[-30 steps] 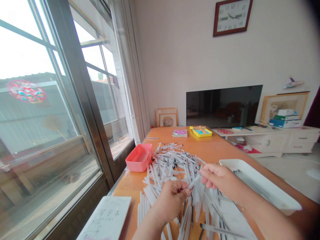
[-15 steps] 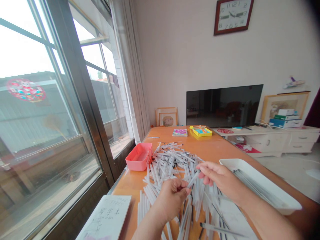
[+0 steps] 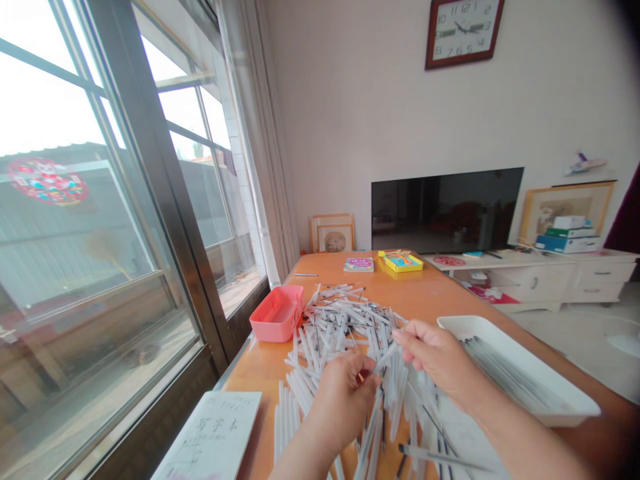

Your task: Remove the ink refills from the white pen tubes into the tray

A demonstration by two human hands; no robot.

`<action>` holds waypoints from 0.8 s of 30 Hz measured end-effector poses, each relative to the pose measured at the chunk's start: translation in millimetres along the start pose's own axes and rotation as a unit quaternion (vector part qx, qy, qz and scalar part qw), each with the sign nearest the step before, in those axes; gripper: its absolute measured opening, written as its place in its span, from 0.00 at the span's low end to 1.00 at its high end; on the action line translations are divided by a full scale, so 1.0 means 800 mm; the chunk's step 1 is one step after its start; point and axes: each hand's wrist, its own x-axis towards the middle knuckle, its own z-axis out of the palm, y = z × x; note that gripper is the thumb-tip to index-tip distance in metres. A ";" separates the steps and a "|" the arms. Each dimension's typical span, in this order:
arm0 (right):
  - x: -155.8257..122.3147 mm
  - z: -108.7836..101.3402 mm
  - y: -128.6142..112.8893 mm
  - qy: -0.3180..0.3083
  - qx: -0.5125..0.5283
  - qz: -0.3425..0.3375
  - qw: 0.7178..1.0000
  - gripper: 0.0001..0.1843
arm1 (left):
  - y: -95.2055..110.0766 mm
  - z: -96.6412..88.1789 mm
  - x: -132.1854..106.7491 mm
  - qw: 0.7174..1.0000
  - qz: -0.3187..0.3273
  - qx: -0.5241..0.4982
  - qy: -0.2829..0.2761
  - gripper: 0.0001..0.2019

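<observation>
A translucent pen barrel (image 3: 385, 359) slants between my two hands above a heap of parts. My left hand (image 3: 347, 390) pinches its lower end between thumb and fingers. At the upper end, the closed fingertips of my right hand (image 3: 433, 352) grip the same barrel; whether they also hold a small part there is too fine to see. Beneath and beyond them spreads the pile of clear barrels and dark thin refills (image 3: 345, 317). Near the bottom edge lies a clear pen with a black end (image 3: 437, 457).
To the right stands a white tray (image 3: 575, 419) with several dark-tipped pens (image 3: 505, 367) inside. A coral plastic basket (image 3: 273, 328) borders the pile's left side. A notebook (image 3: 213, 427) lies front left. Farther back are a small book (image 3: 359, 265), a yellow box (image 3: 403, 264) and a pen (image 3: 306, 275).
Both hands keep almost the same place on the pen barrel, with only a slight shift of the fingers. The whole view has moved a little.
</observation>
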 end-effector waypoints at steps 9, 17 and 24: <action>-0.005 0.006 -0.010 -0.004 0.010 -0.021 1.000 0.24 | 0.001 -0.006 -0.001 0.998 0.016 -0.054 -0.028 0.17; -0.010 0.024 -0.013 0.049 -0.011 -0.002 0.999 0.25 | 0.006 -0.005 -0.001 0.996 0.045 0.055 0.055 0.06; -0.012 0.026 -0.018 0.033 0.041 -0.008 0.999 0.23 | -0.001 0.001 -0.001 1.000 -0.003 -0.014 0.005 0.11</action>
